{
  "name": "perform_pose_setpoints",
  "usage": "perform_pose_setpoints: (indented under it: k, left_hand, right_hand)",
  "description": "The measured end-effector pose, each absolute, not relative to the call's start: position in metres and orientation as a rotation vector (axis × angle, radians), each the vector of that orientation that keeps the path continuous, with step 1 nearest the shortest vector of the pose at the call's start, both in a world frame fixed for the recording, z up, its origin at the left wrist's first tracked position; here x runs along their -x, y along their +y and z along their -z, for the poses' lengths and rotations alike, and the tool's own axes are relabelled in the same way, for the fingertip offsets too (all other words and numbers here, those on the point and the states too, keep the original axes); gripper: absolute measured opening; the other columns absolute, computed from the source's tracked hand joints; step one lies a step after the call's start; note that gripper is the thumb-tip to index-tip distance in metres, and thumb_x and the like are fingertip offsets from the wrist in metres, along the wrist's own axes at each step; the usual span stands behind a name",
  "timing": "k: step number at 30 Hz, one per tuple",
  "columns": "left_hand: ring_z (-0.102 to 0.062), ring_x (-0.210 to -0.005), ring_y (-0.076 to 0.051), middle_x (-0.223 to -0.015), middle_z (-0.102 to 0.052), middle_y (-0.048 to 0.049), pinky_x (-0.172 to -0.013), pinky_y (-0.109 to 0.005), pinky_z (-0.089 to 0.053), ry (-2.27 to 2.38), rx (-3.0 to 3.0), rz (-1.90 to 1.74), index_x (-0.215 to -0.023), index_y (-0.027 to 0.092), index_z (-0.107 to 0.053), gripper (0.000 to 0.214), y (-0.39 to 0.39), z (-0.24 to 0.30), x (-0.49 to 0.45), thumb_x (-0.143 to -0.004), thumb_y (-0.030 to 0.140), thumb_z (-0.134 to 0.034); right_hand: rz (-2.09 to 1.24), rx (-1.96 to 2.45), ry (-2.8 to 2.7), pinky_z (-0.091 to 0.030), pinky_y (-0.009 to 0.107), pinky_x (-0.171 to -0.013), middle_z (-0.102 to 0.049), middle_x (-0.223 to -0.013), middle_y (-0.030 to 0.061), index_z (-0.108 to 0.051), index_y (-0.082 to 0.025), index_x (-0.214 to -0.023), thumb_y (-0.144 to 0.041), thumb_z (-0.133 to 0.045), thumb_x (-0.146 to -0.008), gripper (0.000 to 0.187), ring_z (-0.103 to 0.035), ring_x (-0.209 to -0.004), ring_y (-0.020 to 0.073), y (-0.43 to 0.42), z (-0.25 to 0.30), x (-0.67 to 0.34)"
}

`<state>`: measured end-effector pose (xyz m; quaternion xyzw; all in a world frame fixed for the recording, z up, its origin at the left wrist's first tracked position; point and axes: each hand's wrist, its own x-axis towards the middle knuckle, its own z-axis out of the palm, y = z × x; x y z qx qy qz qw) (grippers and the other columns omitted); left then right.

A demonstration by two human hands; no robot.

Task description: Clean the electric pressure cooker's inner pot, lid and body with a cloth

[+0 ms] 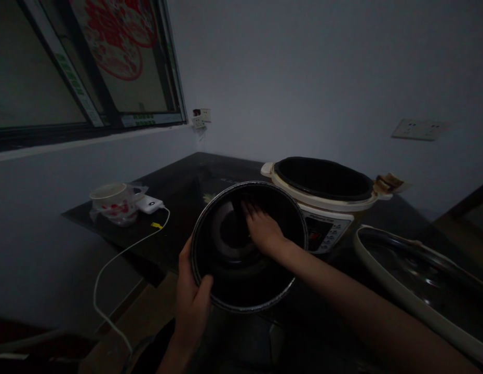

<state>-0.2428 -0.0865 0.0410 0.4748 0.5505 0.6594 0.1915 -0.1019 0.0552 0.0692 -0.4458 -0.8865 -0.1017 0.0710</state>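
A round black inner pot (229,280) with a pale worn rim is tilted toward me over the table's front edge. My left hand (195,291) grips its lower left rim, with the thumb over the edge and the fingers behind it. Inside the pot, my right hand (265,228) lies against the dark inner wall with its fingers stretched out. Whether anything is under that palm is hidden. Just behind the pot, to the right, stands a white electric cooker (331,228) with a dark open top and a control panel.
A large glass lid (413,270) with a pale rim lies at the right. On the left stand a bagged cup (112,202) and a white power bank (150,204); its white cable (109,257) hangs off the dark table (179,182). Walls and a window (128,78) border the table.
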Motion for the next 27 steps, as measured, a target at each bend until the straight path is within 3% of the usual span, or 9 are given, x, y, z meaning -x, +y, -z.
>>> perform_pose_setpoints:
  k: [8, 13, 17, 23, 27]
  left_hand:
    - [-0.043, -0.134, -0.026, -0.144, -0.047, -0.0058, -0.113, -0.04, -0.032, 1.534, -1.321, -1.875, -0.137, 0.024, -0.045, 0.063, -0.085, -0.04, 0.244, -0.075, 0.012, -0.053]
    - [-0.043, -0.134, -0.026, -0.143, -0.048, -0.0062, -0.114, -0.04, -0.032, 1.555, -1.289, -1.851, -0.138, 0.024, -0.043, 0.064, -0.086, -0.038, 0.245, -0.076, 0.012, -0.053]
    - [-0.044, -0.133, -0.026, -0.145, -0.046, -0.0067, -0.113, -0.039, -0.034, 1.566, -1.276, -1.849, -0.138, 0.023, -0.043, 0.062, -0.087, -0.035, 0.245, -0.077, 0.012, -0.053]
    - [-0.042, -0.134, -0.024, -0.142, -0.049, -0.0047, -0.113, -0.039, -0.033, 1.55, -1.314, -1.847, -0.138, 0.026, -0.042, 0.062, -0.088, -0.036, 0.245, -0.079, 0.011, -0.051]
    - [-0.042, -0.135, -0.025, -0.143, -0.049, -0.0045, -0.113, -0.039, -0.033, 1.549, -1.322, -1.846, -0.139, 0.026, -0.042, 0.062, -0.088, -0.035, 0.247, -0.079, 0.012, -0.052]
  right_hand:
    - [0.195, 0.611, -2.887, -0.02, 0.048, -0.118, -0.021, -0.158, 0.0111, -0.029, -0.011, -0.148, -0.013, -0.033, -0.095, 0.053, -0.014, -0.146, 0.0239, 0.056, -0.057, 0.13]
    - [0.188, 0.274, -3.045, -0.017, 0.047, -0.119, -0.027, -0.156, 0.0131, -0.036, -0.008, -0.144, -0.016, -0.042, -0.093, 0.051, -0.017, -0.146, 0.0223, 0.041, -0.032, 0.118]
    - [0.132, 0.135, -3.144, -0.018, 0.043, -0.119, -0.034, -0.154, 0.0091, -0.04, -0.01, -0.142, -0.013, -0.045, -0.091, 0.051, -0.023, -0.145, 0.0205, 0.042, -0.034, 0.103]
    - [0.227, 0.324, -3.052, -0.014, 0.043, -0.119, -0.026, -0.157, 0.0061, -0.032, -0.014, -0.147, -0.016, -0.037, -0.096, 0.052, -0.016, -0.146, 0.0219, 0.067, -0.059, 0.106]
    - [0.225, 0.652, -2.906, -0.017, 0.047, -0.118, -0.018, -0.159, 0.0077, -0.023, -0.015, -0.15, -0.028, -0.048, -0.095, 0.062, -0.012, -0.147, 0.0248, 0.077, -0.068, 0.111]
